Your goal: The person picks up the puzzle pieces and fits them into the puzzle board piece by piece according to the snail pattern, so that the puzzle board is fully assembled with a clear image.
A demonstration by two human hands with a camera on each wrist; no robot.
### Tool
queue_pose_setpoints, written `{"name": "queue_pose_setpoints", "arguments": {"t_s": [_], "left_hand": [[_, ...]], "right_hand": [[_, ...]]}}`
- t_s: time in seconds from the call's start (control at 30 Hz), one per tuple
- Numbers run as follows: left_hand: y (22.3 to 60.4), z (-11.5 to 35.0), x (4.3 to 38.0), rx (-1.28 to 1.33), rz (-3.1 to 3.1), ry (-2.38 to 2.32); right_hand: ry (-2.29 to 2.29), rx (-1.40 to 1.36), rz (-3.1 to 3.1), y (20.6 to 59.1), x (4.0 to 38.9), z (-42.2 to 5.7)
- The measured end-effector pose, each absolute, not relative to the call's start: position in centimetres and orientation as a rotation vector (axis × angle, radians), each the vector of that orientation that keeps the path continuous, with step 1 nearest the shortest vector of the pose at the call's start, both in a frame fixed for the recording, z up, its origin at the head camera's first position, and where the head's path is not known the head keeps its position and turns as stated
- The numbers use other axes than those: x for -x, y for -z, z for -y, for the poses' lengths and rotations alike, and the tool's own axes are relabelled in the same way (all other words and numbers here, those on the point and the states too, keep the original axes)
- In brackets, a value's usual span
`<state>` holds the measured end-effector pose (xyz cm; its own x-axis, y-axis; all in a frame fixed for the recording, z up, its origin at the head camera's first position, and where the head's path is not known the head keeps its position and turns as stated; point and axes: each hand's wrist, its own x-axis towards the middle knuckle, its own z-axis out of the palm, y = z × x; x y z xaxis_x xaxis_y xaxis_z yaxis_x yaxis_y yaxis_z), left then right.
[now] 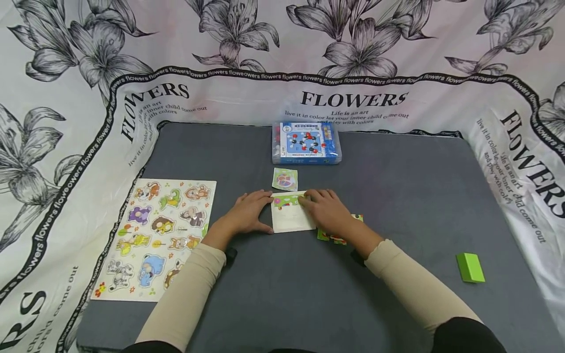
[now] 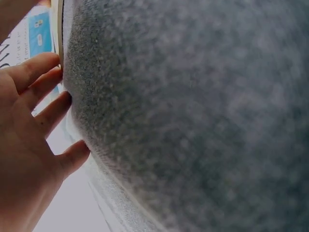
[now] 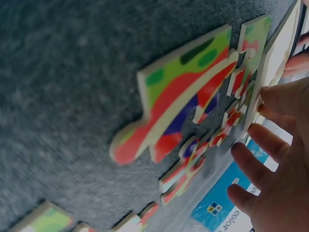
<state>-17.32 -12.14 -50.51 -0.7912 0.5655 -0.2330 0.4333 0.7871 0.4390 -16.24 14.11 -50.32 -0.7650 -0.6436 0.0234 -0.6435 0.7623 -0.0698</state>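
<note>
I'm seemingly steadying the board [image 1: 289, 222] at nine o'clock, left hand [image 1: 247, 214] spread, gripping nothing; whether right-hand fingers [image 1: 308, 200] are pinching at two, I can't tell.

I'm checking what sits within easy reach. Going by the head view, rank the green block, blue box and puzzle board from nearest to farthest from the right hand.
From the right hand:
1. Puzzle board: nearest, under its fingers.
2. Blue box: beyond the hand, toward the table's far edge.
3. Green block: farthest, off to the right.
</note>
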Motion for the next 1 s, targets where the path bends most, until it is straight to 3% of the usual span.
{"name": "queue_pose_setpoints", "arguments": {"t_s": [0.53, 0.83, 1.0], "left_hand": [[50.5, 11.3, 17.2, -0.733, -2.623, -0.526], [50.7, 11.3, 17.6, -0.729, -2.627, -0.537], [50.8, 11.4, 17.4, -0.732, -2.621, -0.525]], "right_hand": [[0.291, 1.086, -2.896, 49.9, 16.2, -14.6], [0.499, 0.841, -2.827, 48.2, 17.1, -18.7], [0.499, 0.861, -2.791, 48.7, 16.3, -20.2]]}}
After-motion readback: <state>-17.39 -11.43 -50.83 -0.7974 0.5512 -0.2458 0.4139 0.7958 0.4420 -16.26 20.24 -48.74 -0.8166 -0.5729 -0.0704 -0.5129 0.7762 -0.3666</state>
